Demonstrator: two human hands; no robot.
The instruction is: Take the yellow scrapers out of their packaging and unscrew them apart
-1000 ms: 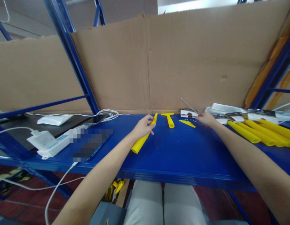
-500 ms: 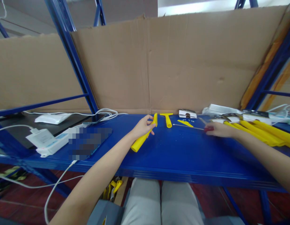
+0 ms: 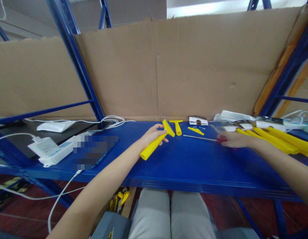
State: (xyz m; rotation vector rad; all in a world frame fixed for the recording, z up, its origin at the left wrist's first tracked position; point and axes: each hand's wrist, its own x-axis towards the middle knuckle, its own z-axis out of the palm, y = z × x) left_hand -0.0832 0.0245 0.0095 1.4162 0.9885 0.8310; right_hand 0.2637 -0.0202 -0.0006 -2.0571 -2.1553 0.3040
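Fingers of my left hand (image 3: 155, 134) are wrapped round a yellow T-shaped scraper (image 3: 152, 148), its flat head up and to the right, its round handle end toward me. On the right, my right hand (image 3: 230, 138) grips the red handle of a screwdriver (image 3: 200, 137), whose thin metal shaft points left, low over the blue shelf. A second yellow T-shaped piece (image 3: 178, 127) lies between the hands, farther back. To its right is a flat yellow piece (image 3: 196, 130) with small bits by it.
Several yellow handles (image 3: 280, 141) and white boxes (image 3: 269, 122) lie on the right. A blurred-out device (image 3: 94, 152), a white power strip (image 3: 59, 152) and cables (image 3: 116, 121) are on the left. Cardboard (image 3: 193, 66) stands behind the blue shelf (image 3: 183, 172).
The scraper in my left hand has turned, so its flat head now shows more broadly. The screwdriver in my right hand has dropped slightly toward me.
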